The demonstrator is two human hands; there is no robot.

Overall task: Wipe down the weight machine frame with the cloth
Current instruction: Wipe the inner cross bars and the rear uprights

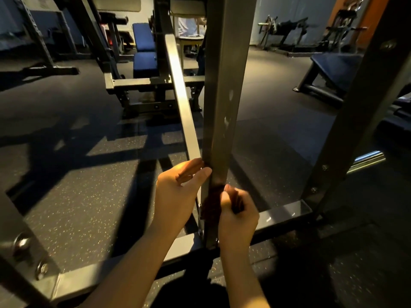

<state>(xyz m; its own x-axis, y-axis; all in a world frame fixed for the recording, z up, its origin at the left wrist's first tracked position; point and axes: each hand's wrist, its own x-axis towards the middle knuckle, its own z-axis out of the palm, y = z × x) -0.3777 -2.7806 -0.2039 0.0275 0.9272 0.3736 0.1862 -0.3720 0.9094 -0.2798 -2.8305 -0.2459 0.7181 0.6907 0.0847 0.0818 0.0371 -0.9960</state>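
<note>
A grey square upright post (224, 90) of the weight machine frame rises through the middle of the view. My left hand (178, 192) holds the post's left edge low down, thumb on the near face and fingers curled behind it. Just below and to the right, my right hand (238, 214) grips a dark reddish-brown cloth (211, 207) and presses it against the post's near face. Most of the cloth is bunched in the fist.
A grey base bar (282, 215) runs across the floor at the post's foot. A slanted frame bar (182, 96) lies left of the post, another frame upright (355, 107) at right. Blue padded benches (144, 52) stand behind on the dark speckled rubber floor (77, 196).
</note>
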